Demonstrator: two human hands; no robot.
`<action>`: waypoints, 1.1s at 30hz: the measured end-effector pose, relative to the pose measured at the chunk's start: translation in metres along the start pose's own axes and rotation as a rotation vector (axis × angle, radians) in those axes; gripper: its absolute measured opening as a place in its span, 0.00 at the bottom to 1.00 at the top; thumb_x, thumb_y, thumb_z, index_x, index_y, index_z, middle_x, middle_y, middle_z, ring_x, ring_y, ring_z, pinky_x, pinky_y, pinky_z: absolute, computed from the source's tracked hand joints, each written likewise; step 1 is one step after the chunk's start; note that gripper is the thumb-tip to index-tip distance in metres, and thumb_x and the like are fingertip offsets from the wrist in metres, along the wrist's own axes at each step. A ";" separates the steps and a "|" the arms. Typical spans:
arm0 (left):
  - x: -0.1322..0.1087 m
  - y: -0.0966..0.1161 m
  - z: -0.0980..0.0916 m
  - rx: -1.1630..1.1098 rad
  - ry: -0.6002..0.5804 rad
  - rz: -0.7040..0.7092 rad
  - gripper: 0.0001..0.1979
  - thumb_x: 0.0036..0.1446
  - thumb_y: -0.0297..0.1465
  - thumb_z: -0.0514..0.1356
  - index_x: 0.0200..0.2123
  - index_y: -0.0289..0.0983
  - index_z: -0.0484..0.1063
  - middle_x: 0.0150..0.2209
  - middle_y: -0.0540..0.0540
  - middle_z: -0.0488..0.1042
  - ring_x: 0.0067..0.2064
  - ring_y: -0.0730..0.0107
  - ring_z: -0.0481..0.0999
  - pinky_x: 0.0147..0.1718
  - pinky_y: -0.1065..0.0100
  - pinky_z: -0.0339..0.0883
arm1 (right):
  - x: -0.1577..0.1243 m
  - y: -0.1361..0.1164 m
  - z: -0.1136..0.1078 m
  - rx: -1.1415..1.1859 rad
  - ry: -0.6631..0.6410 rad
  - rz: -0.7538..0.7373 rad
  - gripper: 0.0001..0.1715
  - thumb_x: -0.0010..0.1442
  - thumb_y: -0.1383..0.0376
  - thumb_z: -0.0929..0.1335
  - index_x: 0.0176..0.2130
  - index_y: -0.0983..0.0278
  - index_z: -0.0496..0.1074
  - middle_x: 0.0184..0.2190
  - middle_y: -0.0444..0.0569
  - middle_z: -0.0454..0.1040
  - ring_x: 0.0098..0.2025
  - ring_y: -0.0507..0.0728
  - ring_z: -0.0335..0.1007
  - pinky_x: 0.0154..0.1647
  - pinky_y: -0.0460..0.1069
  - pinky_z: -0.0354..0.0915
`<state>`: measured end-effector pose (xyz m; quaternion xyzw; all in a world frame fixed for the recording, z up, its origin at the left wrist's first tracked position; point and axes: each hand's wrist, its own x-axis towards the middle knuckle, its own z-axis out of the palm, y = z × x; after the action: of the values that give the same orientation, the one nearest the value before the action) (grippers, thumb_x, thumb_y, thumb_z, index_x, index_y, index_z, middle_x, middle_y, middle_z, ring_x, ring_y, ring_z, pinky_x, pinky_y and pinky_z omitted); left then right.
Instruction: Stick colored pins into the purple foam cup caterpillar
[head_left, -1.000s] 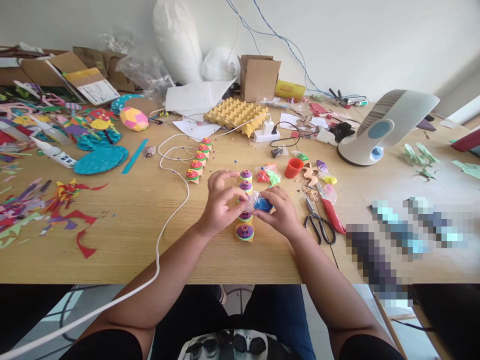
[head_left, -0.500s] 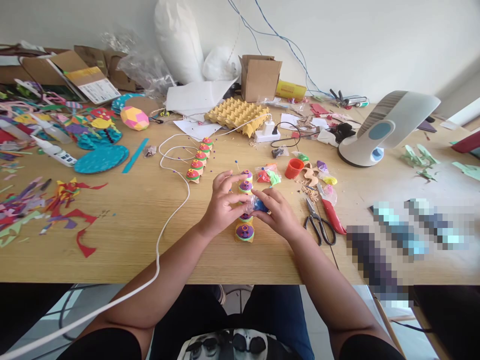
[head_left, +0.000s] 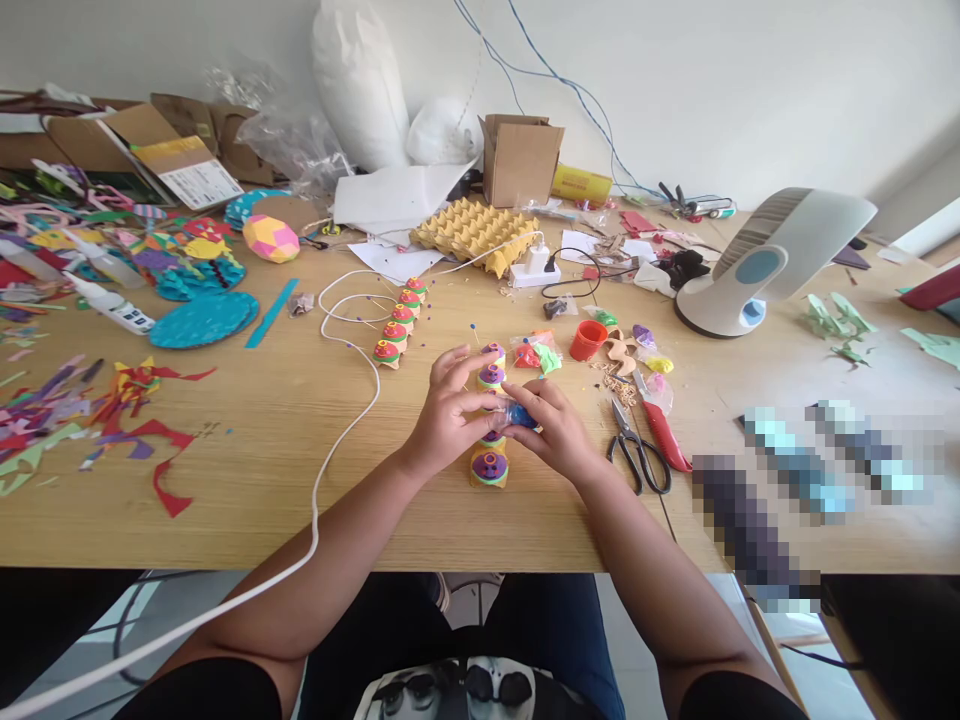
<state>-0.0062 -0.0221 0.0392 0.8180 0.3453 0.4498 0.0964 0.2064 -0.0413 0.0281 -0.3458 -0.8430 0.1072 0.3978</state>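
Between my hands is a small clear plastic bag with a blue lump (head_left: 519, 415) in it, perhaps modelling clay. My left hand (head_left: 455, 415) pinches the bag's clear end between thumb and fingers. My right hand (head_left: 553, 425) is closed round the blue end. Directly below them stands a row of purple-topped egg-carton cups (head_left: 490, 468) with orange rings and small face-like dots; my hands hide its middle part. To the left, a second row of egg-carton cups (head_left: 394, 333) has red and green tops with yellow rings.
Black-handled scissors (head_left: 637, 455) and a red-handled knife (head_left: 664, 435) lie right of my hands. Beyond are a red cup (head_left: 588, 340), small bags of coloured clay (head_left: 536, 354), a white fan (head_left: 765, 265) and a yellow egg tray (head_left: 476, 232). A white cable (head_left: 341, 440) crosses the table at left.
Both hands remain on the bag in nearly the same place. The blue lump shows slightly lower, with little other visible difference.
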 end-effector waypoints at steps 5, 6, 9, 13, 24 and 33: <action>-0.001 0.001 0.001 -0.017 0.047 0.015 0.04 0.59 0.31 0.66 0.31 0.43 0.80 0.57 0.46 0.74 0.65 0.55 0.60 0.63 0.44 0.60 | 0.001 0.002 0.004 0.025 0.032 0.004 0.40 0.64 0.55 0.71 0.70 0.50 0.56 0.47 0.52 0.70 0.48 0.60 0.70 0.50 0.56 0.71; -0.001 0.001 0.001 -0.006 0.051 0.013 0.04 0.59 0.31 0.66 0.31 0.43 0.80 0.56 0.46 0.74 0.64 0.56 0.60 0.63 0.44 0.60 | 0.001 0.002 0.004 0.027 0.032 0.009 0.39 0.64 0.55 0.71 0.70 0.50 0.57 0.47 0.52 0.70 0.48 0.60 0.70 0.49 0.55 0.71; -0.001 0.003 0.000 0.033 0.079 0.022 0.03 0.59 0.31 0.66 0.32 0.44 0.80 0.53 0.47 0.75 0.64 0.56 0.61 0.63 0.45 0.60 | 0.002 0.002 0.004 0.049 0.044 0.014 0.39 0.64 0.55 0.71 0.69 0.50 0.58 0.46 0.52 0.70 0.47 0.59 0.70 0.48 0.54 0.70; 0.000 0.004 -0.001 0.009 0.143 0.034 0.02 0.61 0.31 0.64 0.35 0.43 0.78 0.49 0.46 0.76 0.62 0.57 0.63 0.63 0.46 0.59 | 0.002 0.003 0.004 0.079 0.071 0.069 0.36 0.63 0.56 0.72 0.67 0.53 0.63 0.45 0.51 0.71 0.44 0.57 0.70 0.46 0.53 0.70; -0.005 0.002 0.006 -0.460 0.187 -0.181 0.10 0.68 0.35 0.57 0.50 0.40 0.70 0.49 0.41 0.75 0.53 0.62 0.75 0.50 0.62 0.69 | 0.002 0.002 0.006 0.072 0.206 0.256 0.23 0.55 0.54 0.77 0.46 0.60 0.72 0.36 0.49 0.73 0.36 0.56 0.68 0.36 0.51 0.67; -0.009 0.003 0.012 -0.363 0.025 -0.165 0.12 0.62 0.36 0.64 0.46 0.38 0.73 0.38 0.45 0.78 0.36 0.70 0.77 0.36 0.69 0.69 | 0.005 -0.010 0.011 0.289 0.172 0.374 0.17 0.58 0.55 0.75 0.39 0.61 0.68 0.33 0.45 0.70 0.35 0.54 0.66 0.37 0.49 0.63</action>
<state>0.0018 -0.0279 0.0272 0.7503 0.3256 0.5055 0.2747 0.1912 -0.0447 0.0283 -0.4432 -0.7033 0.2687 0.4866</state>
